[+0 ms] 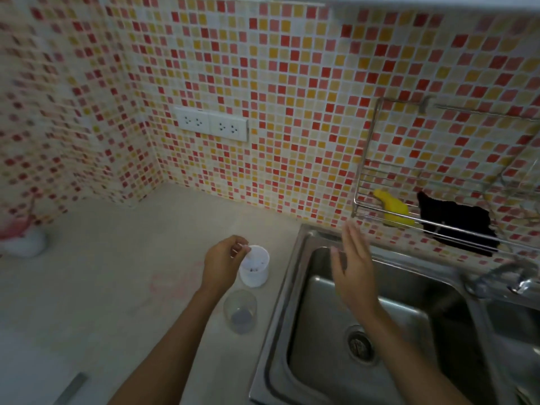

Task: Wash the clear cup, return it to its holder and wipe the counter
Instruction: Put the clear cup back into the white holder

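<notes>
A clear cup [240, 311] stands upright on the pale counter [117, 287], just left of the sink, with something dark at its bottom. Behind it stands a white cup-shaped holder [254, 270]. My left hand [223, 263] pinches the holder's left rim with its fingertips. My right hand [352, 270] hovers over the steel sink [380, 317], fingers spread, palm facing left, holding nothing. A yellow sponge [393, 210] and a black cloth [455, 223] lie in the wire rack on the wall.
The wire rack [368, 206] hangs above the sink's back edge. A tap [502, 280] sits at the right. Wall sockets [211, 124] are on the mosaic tiles. A white pot with pink flowers [23, 238] stands at far left. Pink smears [175, 280] mark the counter.
</notes>
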